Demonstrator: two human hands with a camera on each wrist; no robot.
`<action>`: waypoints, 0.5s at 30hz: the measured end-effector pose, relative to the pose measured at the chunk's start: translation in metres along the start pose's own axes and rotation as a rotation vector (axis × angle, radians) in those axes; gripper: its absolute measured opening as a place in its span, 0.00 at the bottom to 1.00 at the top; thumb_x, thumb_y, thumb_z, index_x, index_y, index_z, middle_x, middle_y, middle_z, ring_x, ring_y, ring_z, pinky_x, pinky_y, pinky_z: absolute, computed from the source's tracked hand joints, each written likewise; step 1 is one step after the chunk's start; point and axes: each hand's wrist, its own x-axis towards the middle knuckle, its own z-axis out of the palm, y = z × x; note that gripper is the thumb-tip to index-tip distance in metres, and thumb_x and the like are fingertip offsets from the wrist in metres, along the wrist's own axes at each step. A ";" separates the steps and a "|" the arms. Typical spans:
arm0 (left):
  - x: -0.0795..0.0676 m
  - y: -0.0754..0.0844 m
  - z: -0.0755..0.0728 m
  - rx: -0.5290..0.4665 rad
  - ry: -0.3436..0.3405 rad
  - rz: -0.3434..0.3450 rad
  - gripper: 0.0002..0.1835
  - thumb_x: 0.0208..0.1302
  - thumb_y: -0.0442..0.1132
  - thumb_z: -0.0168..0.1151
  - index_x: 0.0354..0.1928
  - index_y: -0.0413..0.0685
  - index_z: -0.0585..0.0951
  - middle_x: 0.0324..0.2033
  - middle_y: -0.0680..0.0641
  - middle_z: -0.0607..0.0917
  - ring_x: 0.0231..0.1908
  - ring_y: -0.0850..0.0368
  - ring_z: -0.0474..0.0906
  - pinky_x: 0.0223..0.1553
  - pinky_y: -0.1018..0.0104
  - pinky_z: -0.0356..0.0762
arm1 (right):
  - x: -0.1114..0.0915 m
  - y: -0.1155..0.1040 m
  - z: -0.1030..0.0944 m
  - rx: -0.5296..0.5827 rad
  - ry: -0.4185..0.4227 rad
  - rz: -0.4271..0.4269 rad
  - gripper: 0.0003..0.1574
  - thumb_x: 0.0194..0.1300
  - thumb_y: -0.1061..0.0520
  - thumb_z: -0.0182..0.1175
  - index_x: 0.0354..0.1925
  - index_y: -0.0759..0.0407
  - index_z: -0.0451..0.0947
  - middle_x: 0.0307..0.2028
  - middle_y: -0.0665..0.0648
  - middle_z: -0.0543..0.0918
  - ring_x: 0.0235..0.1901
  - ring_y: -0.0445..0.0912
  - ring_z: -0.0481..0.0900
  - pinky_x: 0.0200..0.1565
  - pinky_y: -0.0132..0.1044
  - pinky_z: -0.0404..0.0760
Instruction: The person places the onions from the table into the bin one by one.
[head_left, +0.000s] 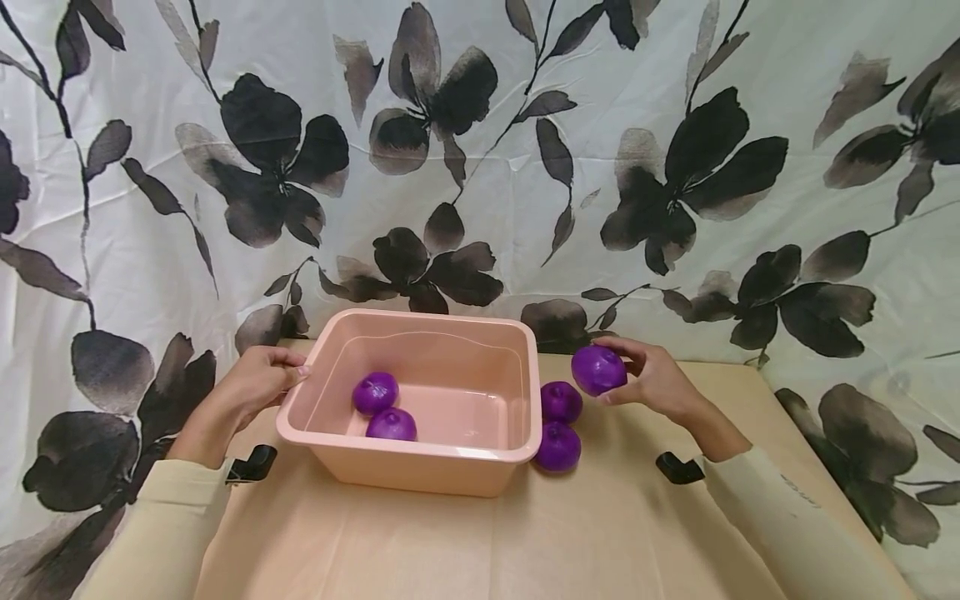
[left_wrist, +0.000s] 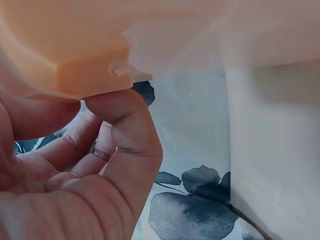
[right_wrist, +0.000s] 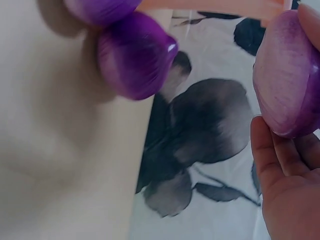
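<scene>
A pink plastic basin [head_left: 420,475] stands on the table, and two purple onions, one behind [head_left: 375,392] and one in front [head_left: 392,424], lie in its left half. My left hand [head_left: 258,383] pinches the basin's left rim between thumb and forefinger, as the left wrist view shows close up. In my right hand [head_left: 658,385] is another purple onion [head_left: 598,370], gripped between thumb and fingers above the table. Just left of and below it, two more onions, a rear one [head_left: 561,402] and a front one [head_left: 557,447], sit beside the basin's right wall.
The pale wooden table [head_left: 480,550] reaches to a white cloth [head_left: 525,242] with dark flower prints, which hangs behind and along the sides. A black wrist mount [head_left: 253,464] juts from the left sleeve, and another black mount [head_left: 679,468] from the right sleeve.
</scene>
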 end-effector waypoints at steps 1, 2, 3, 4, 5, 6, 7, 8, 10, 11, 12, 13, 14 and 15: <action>0.000 0.000 0.001 -0.002 0.002 -0.002 0.20 0.76 0.34 0.55 0.61 0.23 0.74 0.43 0.43 0.80 0.38 0.60 0.76 0.37 0.69 0.82 | 0.000 -0.003 0.000 0.001 -0.001 -0.005 0.56 0.46 0.65 0.82 0.72 0.60 0.71 0.69 0.68 0.74 0.59 0.64 0.80 0.48 0.32 0.87; 0.000 0.001 0.001 -0.003 0.003 -0.002 0.20 0.76 0.34 0.55 0.61 0.23 0.74 0.43 0.44 0.80 0.38 0.60 0.76 0.37 0.68 0.82 | 0.000 -0.006 0.001 -0.002 -0.001 -0.012 0.56 0.45 0.64 0.83 0.72 0.60 0.71 0.69 0.68 0.74 0.59 0.64 0.80 0.48 0.32 0.86; 0.000 0.001 0.001 -0.006 0.006 -0.004 0.20 0.76 0.34 0.55 0.60 0.23 0.74 0.42 0.44 0.80 0.37 0.60 0.76 0.37 0.68 0.82 | 0.000 -0.009 0.001 -0.004 -0.003 -0.017 0.56 0.45 0.63 0.83 0.72 0.61 0.71 0.69 0.68 0.74 0.60 0.64 0.80 0.49 0.31 0.86; 0.000 0.001 0.002 -0.008 0.007 -0.004 0.20 0.76 0.34 0.55 0.60 0.23 0.74 0.42 0.44 0.80 0.37 0.60 0.76 0.37 0.68 0.82 | 0.000 -0.012 0.001 -0.003 -0.002 -0.023 0.57 0.45 0.64 0.83 0.72 0.62 0.70 0.69 0.68 0.74 0.60 0.64 0.80 0.49 0.31 0.86; 0.000 0.001 0.002 -0.012 0.009 -0.005 0.20 0.76 0.34 0.55 0.60 0.23 0.74 0.41 0.45 0.80 0.37 0.60 0.76 0.36 0.68 0.81 | 0.000 -0.016 0.002 -0.001 -0.002 -0.030 0.57 0.45 0.64 0.82 0.72 0.63 0.70 0.69 0.68 0.74 0.61 0.64 0.79 0.49 0.30 0.85; 0.000 0.001 0.002 -0.015 0.009 -0.004 0.20 0.76 0.34 0.55 0.60 0.23 0.74 0.40 0.45 0.80 0.37 0.60 0.76 0.36 0.68 0.81 | 0.000 -0.019 0.003 0.003 0.000 -0.036 0.57 0.45 0.65 0.82 0.72 0.63 0.70 0.69 0.68 0.74 0.61 0.63 0.80 0.50 0.30 0.85; 0.000 0.002 0.002 -0.018 0.010 -0.004 0.20 0.76 0.34 0.55 0.60 0.23 0.74 0.40 0.46 0.81 0.36 0.60 0.76 0.36 0.68 0.81 | 0.000 -0.023 0.003 0.008 -0.001 -0.042 0.57 0.45 0.66 0.82 0.72 0.64 0.69 0.69 0.68 0.74 0.61 0.63 0.79 0.50 0.30 0.85; 0.000 0.002 0.003 -0.020 0.011 -0.005 0.20 0.76 0.34 0.55 0.61 0.23 0.74 0.40 0.46 0.80 0.36 0.61 0.76 0.36 0.68 0.81 | 0.000 -0.026 0.003 0.016 -0.002 -0.045 0.56 0.46 0.67 0.81 0.72 0.64 0.69 0.69 0.68 0.74 0.61 0.62 0.79 0.50 0.30 0.85; 0.000 0.001 0.003 -0.025 0.013 -0.003 0.20 0.76 0.34 0.55 0.61 0.23 0.73 0.40 0.46 0.81 0.36 0.61 0.76 0.35 0.69 0.81 | 0.000 -0.033 0.004 0.031 -0.007 -0.048 0.55 0.46 0.68 0.80 0.72 0.63 0.70 0.69 0.68 0.74 0.60 0.61 0.80 0.50 0.30 0.85; 0.000 0.001 0.003 -0.026 0.013 -0.003 0.20 0.76 0.34 0.55 0.61 0.23 0.73 0.40 0.46 0.81 0.37 0.61 0.76 0.36 0.69 0.81 | 0.000 -0.036 0.005 0.037 -0.013 -0.050 0.55 0.46 0.69 0.80 0.72 0.63 0.70 0.68 0.68 0.74 0.60 0.61 0.80 0.50 0.30 0.85; 0.000 0.001 0.004 -0.028 0.013 -0.002 0.20 0.76 0.34 0.55 0.61 0.23 0.73 0.40 0.46 0.81 0.37 0.61 0.76 0.36 0.69 0.82 | 0.000 -0.038 0.005 0.040 -0.018 -0.052 0.55 0.46 0.68 0.80 0.72 0.63 0.70 0.68 0.69 0.74 0.60 0.62 0.80 0.50 0.30 0.85; 0.000 0.001 0.004 -0.030 0.014 -0.002 0.20 0.76 0.34 0.55 0.60 0.23 0.73 0.40 0.46 0.80 0.37 0.61 0.76 0.36 0.68 0.82 | 0.000 -0.041 0.005 0.043 -0.027 -0.056 0.55 0.46 0.68 0.80 0.72 0.63 0.70 0.68 0.69 0.75 0.60 0.63 0.79 0.50 0.31 0.85; 0.001 0.001 0.004 -0.031 0.015 -0.001 0.20 0.76 0.34 0.55 0.60 0.23 0.73 0.40 0.47 0.80 0.37 0.61 0.76 0.36 0.68 0.82 | 0.000 -0.043 0.005 0.044 -0.035 -0.061 0.55 0.46 0.67 0.80 0.72 0.63 0.70 0.67 0.69 0.75 0.61 0.64 0.79 0.51 0.31 0.85; 0.001 0.001 0.005 -0.031 0.016 0.000 0.20 0.76 0.34 0.55 0.60 0.23 0.73 0.39 0.47 0.80 0.37 0.61 0.76 0.36 0.68 0.82 | 0.001 -0.044 0.005 0.043 -0.044 -0.067 0.55 0.46 0.67 0.81 0.72 0.63 0.70 0.67 0.70 0.75 0.61 0.65 0.79 0.51 0.32 0.86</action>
